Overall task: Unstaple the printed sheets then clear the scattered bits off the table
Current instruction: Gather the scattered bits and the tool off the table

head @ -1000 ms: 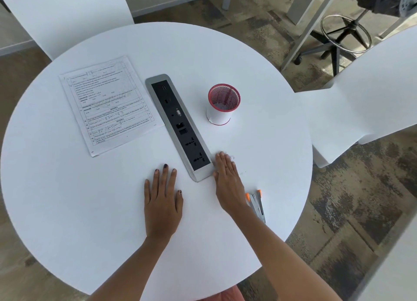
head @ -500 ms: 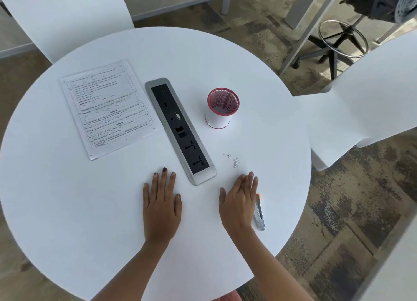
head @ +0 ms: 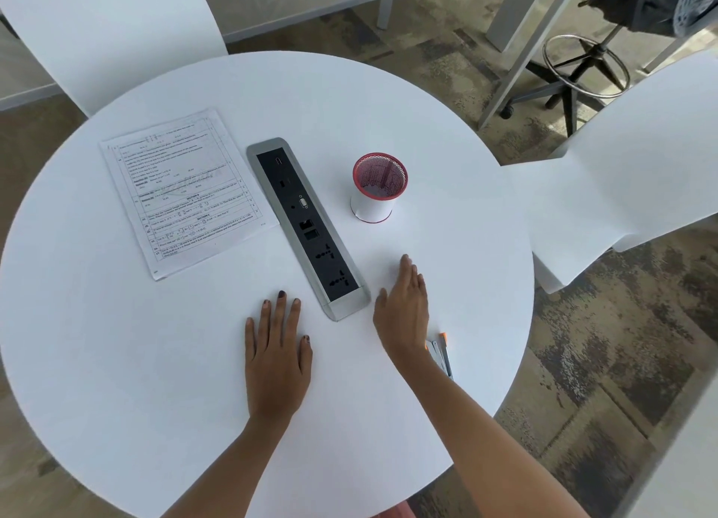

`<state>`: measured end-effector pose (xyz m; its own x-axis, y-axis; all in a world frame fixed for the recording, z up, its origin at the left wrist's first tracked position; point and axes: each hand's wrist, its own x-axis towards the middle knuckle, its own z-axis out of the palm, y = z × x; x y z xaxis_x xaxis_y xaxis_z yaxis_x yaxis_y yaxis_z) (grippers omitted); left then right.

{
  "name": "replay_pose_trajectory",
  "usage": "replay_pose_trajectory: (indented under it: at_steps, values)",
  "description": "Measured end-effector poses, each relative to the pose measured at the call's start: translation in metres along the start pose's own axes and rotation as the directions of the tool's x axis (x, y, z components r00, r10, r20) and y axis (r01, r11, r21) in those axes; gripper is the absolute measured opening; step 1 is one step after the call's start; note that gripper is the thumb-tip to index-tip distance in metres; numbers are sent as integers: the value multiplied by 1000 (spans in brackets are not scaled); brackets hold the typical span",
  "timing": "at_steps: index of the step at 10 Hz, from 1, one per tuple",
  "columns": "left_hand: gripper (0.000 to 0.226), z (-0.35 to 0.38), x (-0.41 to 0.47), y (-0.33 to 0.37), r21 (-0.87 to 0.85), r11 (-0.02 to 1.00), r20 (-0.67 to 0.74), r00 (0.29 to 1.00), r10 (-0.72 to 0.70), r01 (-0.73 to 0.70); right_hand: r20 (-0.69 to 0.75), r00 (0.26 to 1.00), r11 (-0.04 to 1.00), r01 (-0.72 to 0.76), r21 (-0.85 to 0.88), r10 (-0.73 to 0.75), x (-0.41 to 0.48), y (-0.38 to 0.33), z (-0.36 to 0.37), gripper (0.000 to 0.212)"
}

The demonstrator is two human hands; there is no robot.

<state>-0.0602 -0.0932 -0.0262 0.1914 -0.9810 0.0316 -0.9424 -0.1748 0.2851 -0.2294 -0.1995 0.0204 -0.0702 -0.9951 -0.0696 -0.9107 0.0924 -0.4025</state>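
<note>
White round table (head: 427, 148): printed sheets (head: 186, 191) sit far-left, left hand (head: 277, 354) flat, right hand (head: 404, 307) straight-fingered on edge. I'd press it down and sweep toward the near rim; bits aren't visible.

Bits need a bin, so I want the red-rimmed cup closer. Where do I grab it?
I'd wrap the right hand round the cup at its white wall, from the near right side: it stands upright and round, and the socket strip lies to its left.
</note>
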Motion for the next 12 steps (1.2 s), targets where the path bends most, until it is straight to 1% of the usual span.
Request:
replay_pose_trajectory:
  at_steps: [1, 2, 3, 4, 5, 6, 7, 8, 9, 10, 11, 12]
  values:
    - [55, 0, 0, 0, -2, 1000, 1, 1000, -2, 2, -13, 987, 976, -157, 152, 161, 7, 5, -7, 67]
    - [56, 0, 0, 0, 5, 1000, 7, 1000, -8, 8, 126, 983, 985, -147, 87, 135, 13, 8, 0, 69]
    - [56, 0, 1, 0, 7, 1000, 6, 1000, -8, 8, 173, 984, 997, 20, 68, -32, 17, 11, 9, 64]
    - [55, 0, 0, 0, 10, 1000, 6, 1000, -6, 5, 208, 950, 972, 232, 27, -233, 20, 20, 12, 70]
    - [55, 0, 0, 0, 3, 1000, 6, 1000, -6, 6, 193, 909, 924, 382, -32, -369, 17, 25, 3, 79]
    - [56, 0, 0, 0, 2, 1000, -1, 1000, -6, 6, 281, 870, 883, 452, -124, -406, 3, 30, -4, 57]
    - [55, 0, 0, 0, 12, 1000, -9, 1000, -4, 4, 244, 947, 976, 219, -9, -210, -9, 19, -17, 42]
    - [55, 0, 0, 1, 12, 1000, -9, 1000, -4, 4, 359, 917, 953, 247, -173, -172, -10, 14, -12, 62]
    - [55, 0, 0, 1, 15, 1000, -7, 1000, -2, 2, 376, 921, 884, 254, -392, -97, -11, 0, -31, 46]
    - [56, 0, 0, 0, 12, 1000, -6, 1000, -3, 3, 336, 937, 908, 223, -356, -99, -5, 0, -38, 33]
    - [56, 0, 0, 1, 10, 1000, -7, 1000, -6, 6, 296, 954, 932, 155, -327, -55, 8, 8, -33, 28]
    - [56, -1, 1, 1, 5, 1000, -7, 1000, -8, 8, 260, 965, 985, 58, -161, -14, 15, 8, -32, 23]
